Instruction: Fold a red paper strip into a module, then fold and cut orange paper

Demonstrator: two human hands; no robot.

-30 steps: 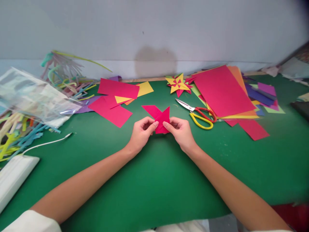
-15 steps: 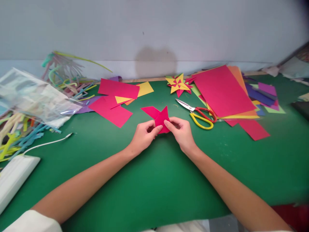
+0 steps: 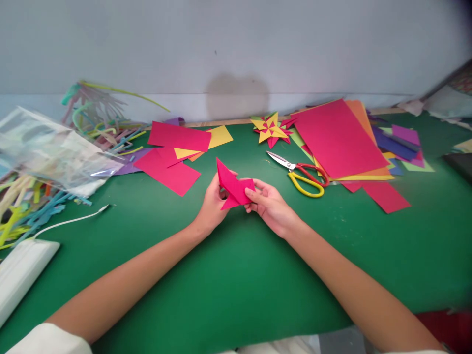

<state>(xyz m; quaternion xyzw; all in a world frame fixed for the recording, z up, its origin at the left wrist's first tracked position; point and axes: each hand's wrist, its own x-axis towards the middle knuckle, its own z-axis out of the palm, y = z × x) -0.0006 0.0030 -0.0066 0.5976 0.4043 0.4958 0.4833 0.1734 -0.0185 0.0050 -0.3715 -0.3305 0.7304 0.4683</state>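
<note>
A folded red paper [image 3: 236, 189] with pointed flaps is held up over the green table in front of me. My right hand [image 3: 271, 204] pinches its right end, thumb on top and fingers curled beneath. My left hand [image 3: 214, 204] is at its left side, gripping from behind, with most of its fingers hidden by the paper. One long point of the paper sticks up at the upper left and a smaller one points down left. Beyond my right hand lie scissors [image 3: 300, 172] with one red and one yellow handle, blades partly apart.
A folded red and yellow paper star [image 3: 271, 129] lies at the back. Red sheets [image 3: 342, 137] are stacked to its right, loose red pieces [image 3: 173, 169] to the left. Pipe cleaners [image 3: 22, 206], a clear plastic bag [image 3: 55, 147] and a white power bank-like block [image 3: 25, 275] with cable fill the left.
The folded red paper has been turned, so its long point now stands at the upper left. My left hand has shifted behind it, while my right hand has rolled onto its right end.
</note>
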